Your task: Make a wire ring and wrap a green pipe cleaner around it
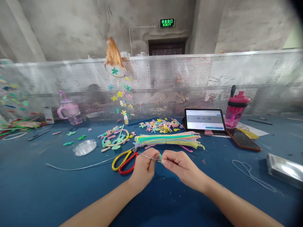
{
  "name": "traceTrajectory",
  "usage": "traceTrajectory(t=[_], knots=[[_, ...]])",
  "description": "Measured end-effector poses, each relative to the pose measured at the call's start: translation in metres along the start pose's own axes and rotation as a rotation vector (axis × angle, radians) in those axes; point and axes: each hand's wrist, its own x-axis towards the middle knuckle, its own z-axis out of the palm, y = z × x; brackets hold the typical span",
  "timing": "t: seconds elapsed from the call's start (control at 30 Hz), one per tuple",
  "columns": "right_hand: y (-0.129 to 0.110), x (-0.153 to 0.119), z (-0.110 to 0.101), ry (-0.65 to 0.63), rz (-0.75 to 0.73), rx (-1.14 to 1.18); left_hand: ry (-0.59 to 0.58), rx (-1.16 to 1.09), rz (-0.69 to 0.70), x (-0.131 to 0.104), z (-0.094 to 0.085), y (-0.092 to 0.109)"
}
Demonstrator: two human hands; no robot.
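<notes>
Both hands meet over the blue table in front of me. My left hand [144,167] is closed around a thin silvery wire [92,165], whose long free end curves away to the left. My right hand [183,167] pinches a small green pipe cleaner piece [160,157] wrapped at the wire's other end; the fingertips hide most of it. Beside my left hand lie scissors [126,164] with one yellow and one red handle. Just behind the hands is a bundle of pastel pipe cleaners [168,139].
Behind the bundle lies a pile of small pipe cleaner flowers [162,125]. A decorated ring [115,138] and a clear dish [84,147] are at left. A tablet [204,120], pink bottle [235,110], phone [243,138], looped cord [252,176] and metal box [285,168] are at right.
</notes>
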Motion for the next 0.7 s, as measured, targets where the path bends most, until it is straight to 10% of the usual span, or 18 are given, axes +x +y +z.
traceTrajectory(t=[0.4,0.57,0.7], knots=[[0.018,0.004,0.010,0.002,0.030,0.020,-0.060,0.204,0.083,-0.002,-0.009,-0.014],[0.017,0.006,0.001,-0.080,0.026,-0.160,-0.351,0.506,0.106,-0.014,-0.046,-0.023],[0.016,0.006,0.001,-0.140,-0.018,-0.276,-0.343,0.519,-0.034,0.003,-0.078,-0.003]])
